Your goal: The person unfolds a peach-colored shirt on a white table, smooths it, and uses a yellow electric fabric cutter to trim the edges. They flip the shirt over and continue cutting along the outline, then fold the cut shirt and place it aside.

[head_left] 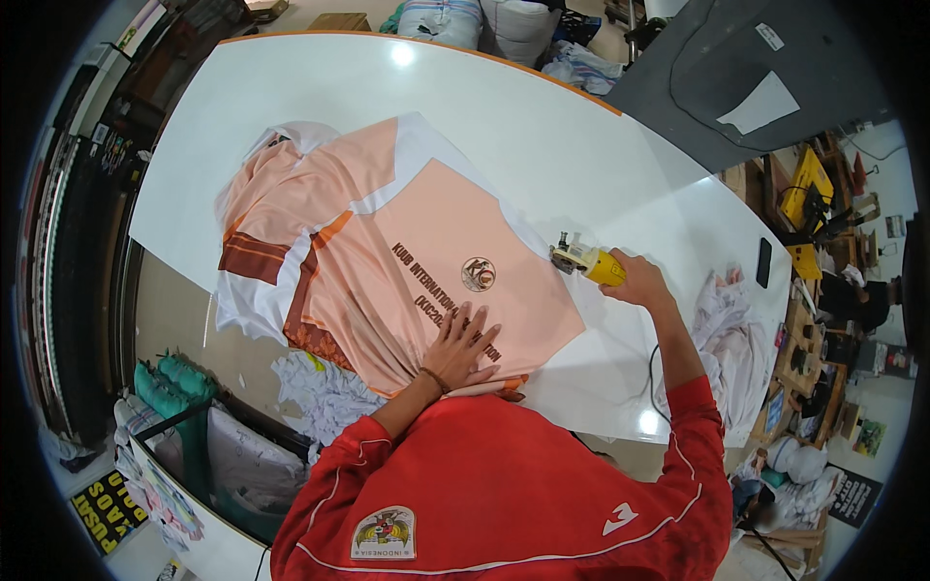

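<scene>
With my left hand spread flat on the near end of the peach fabric stack, my right hand grips the yellow cutter just off the stack's right edge, so I judge cutting barely begun.

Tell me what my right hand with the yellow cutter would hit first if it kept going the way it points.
Probably the edge of the peach fabric stack; the yellow cutter in the right hand points left at it, nearly touching.
</scene>
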### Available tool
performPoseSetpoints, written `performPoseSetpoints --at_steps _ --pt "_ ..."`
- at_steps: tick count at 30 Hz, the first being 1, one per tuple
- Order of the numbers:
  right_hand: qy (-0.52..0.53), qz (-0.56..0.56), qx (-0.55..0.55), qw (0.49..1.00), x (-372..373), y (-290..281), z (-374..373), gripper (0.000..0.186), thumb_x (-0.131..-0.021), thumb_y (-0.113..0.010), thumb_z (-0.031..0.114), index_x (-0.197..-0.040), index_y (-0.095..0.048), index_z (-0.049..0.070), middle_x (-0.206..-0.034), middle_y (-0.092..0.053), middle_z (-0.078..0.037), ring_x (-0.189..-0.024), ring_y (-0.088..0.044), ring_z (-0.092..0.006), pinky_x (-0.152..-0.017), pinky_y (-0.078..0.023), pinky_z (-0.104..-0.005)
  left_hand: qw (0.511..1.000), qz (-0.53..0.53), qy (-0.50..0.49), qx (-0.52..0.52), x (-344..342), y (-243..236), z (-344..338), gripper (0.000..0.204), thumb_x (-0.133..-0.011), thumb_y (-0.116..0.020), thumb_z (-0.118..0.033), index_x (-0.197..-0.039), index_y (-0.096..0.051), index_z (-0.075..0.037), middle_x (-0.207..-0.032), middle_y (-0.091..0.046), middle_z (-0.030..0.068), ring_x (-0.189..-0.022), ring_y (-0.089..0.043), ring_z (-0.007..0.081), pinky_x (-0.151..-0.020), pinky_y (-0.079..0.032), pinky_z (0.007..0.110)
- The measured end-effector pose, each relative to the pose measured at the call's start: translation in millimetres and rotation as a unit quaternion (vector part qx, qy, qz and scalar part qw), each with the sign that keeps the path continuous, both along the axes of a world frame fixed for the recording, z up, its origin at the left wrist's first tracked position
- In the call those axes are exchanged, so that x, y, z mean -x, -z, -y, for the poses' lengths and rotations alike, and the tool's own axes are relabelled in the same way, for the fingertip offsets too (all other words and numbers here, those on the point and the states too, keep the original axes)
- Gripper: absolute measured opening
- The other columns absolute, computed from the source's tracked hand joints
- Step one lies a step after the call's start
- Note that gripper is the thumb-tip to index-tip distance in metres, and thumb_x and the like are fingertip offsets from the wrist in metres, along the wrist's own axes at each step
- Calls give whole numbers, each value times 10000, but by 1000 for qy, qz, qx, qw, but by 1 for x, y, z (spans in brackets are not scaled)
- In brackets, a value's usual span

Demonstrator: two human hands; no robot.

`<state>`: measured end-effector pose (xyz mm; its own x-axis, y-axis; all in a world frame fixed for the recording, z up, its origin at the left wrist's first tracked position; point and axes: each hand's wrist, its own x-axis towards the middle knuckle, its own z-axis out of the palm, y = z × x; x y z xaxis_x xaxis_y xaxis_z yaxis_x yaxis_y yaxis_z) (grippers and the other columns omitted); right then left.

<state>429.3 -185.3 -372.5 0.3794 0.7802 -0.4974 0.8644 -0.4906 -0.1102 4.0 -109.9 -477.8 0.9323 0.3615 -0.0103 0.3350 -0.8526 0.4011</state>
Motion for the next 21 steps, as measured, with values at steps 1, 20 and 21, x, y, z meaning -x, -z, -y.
performPoseSetpoints --at_steps 1,20,21 --pt "1 0 14 1000 0 0 -2 715 -762 -817 480 -1388 -615 201 -1104 -758 -140 -1016 -747 -376 -863 -603 -509 1000 0 -1 1 0 1 0 824 -993 -554 -684 -1655 -435 -207 -1760 -270 216 -1617 -201 511 -1292 -174 686" --pt "2 3 24 1000 15 -10 -15 714 -764 -797 489 -1405 -606 241 -1164 -739 -109 -1092 -730 -346 -921 -591 -496 1000 -2 -3 -8 0 -3 0 807 -1009 -517 -678 -1652 -446 -196 -1756 -279 217 -1618 -224 487 -1304 -177 646" --pt "4 5 25 1000 18 -10 -17 714 -766 -794 491 -1408 -604 244 -1162 -741 -115 -1087 -733 -350 -919 -592 -498 1000 -1 -2 -8 0 -3 0 806 -1009 -517 -677 -1651 -447 -195 -1755 -280 218 -1618 -224 486 -1305 -177 647"
